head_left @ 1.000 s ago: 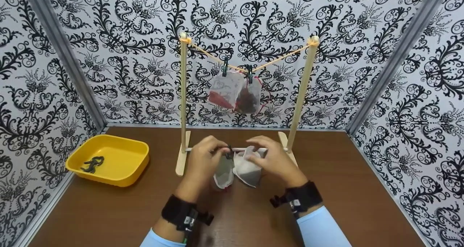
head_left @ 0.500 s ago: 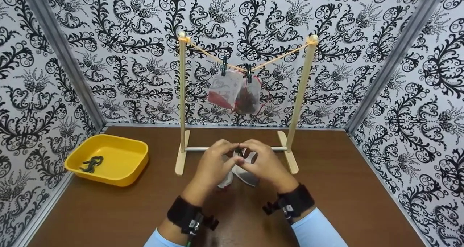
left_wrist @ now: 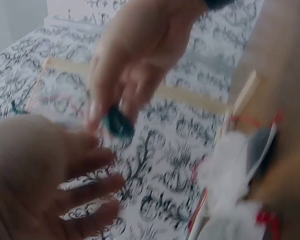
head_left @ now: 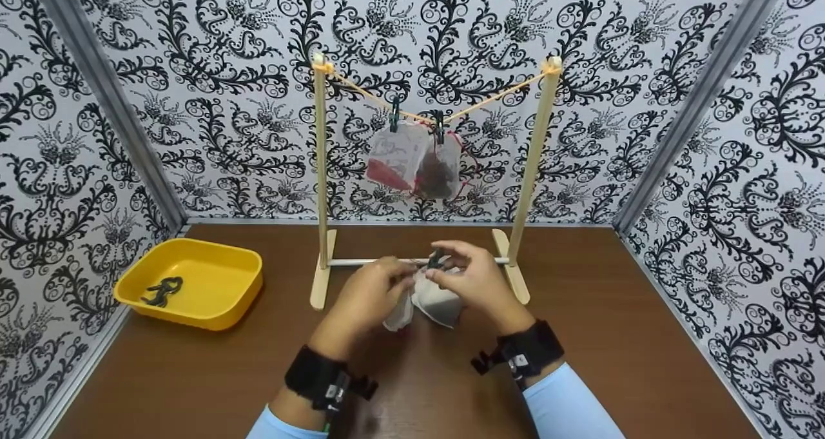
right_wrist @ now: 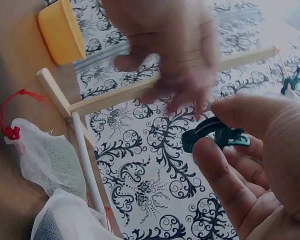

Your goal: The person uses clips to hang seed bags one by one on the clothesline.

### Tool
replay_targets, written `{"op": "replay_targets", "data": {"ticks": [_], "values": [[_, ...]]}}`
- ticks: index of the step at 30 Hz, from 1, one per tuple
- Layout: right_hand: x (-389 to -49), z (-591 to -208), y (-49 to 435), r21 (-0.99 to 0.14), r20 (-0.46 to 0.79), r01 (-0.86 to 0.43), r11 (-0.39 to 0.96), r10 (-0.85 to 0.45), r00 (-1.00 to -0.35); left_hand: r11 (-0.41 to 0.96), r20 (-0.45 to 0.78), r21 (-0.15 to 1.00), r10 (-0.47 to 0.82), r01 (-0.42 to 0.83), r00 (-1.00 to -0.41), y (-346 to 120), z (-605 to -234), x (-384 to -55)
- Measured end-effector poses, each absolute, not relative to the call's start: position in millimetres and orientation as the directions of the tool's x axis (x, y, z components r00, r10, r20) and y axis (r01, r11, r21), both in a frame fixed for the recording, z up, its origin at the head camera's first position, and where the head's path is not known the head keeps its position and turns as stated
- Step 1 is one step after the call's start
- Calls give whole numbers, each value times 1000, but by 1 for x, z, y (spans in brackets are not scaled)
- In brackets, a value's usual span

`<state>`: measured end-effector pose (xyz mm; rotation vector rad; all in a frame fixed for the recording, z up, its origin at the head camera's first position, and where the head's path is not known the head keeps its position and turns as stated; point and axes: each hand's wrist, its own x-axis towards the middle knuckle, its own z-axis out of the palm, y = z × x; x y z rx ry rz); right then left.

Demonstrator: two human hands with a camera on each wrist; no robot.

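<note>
My right hand (head_left: 477, 283) pinches a dark green clothespin (right_wrist: 210, 134) between thumb and fingers, above the table. Beside it, my left hand (head_left: 374, 291) has its fingers loosely spread and holds nothing in the left wrist view. Below the hands lie two white mesh drawstring pouches with red cords: the left pouch (right_wrist: 52, 159) has greyish-green contents, and the right pouch (head_left: 438, 302) shows dark contents. Two more pouches hang from a cord, pegged by dark clothespins; one hanging pouch (head_left: 394, 152) has something red inside, the other hanging pouch (head_left: 439, 171) something dark brown.
A wooden stand (head_left: 533, 168) with two posts holds the sagging orange cord (head_left: 499, 97); a white rod (head_left: 348, 263) joins its feet. At left sits a yellow tray (head_left: 242, 294) with dark clothespins (head_left: 164, 291) inside. Patterned walls enclose the brown table (head_left: 258, 361).
The left hand first held the clothespin, then both hands met at it. Now the right hand has it, and the left has drawn back to the left.
</note>
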<state>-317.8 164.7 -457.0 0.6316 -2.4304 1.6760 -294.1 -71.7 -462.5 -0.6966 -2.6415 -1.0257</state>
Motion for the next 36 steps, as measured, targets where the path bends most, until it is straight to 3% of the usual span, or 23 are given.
{"op": "replay_targets", "data": {"ticks": [4, 7, 18, 24, 31, 36], "values": [[-322, -456, 168, -920, 264, -315, 235, -223, -938, 731, 221, 490, 423, 475, -879, -84, -477, -299], [-325, -457, 169, -932, 253, -301, 200, -233, -939, 774, 184, 405, 452, 486, -873, -90, -490, -300], [-323, -453, 177, -905, 230, -291, 310, -217, -949, 833, 231, 278, 424, 477, -875, -91, -509, -302], [-323, -454, 179, -865, 285, -331, 377, -173, -943, 826, 213, 277, 445, 491, -870, -88, -512, -304], [-325, -455, 182, -896, 330, -342, 283, -94, -940, 769, 270, 323, 484, 551, -833, -87, -515, -309], [-325, -453, 187, -885, 400, -405, 229, -70, -914, 765, 343, 353, 430, 539, -835, -91, -506, -313]]}}
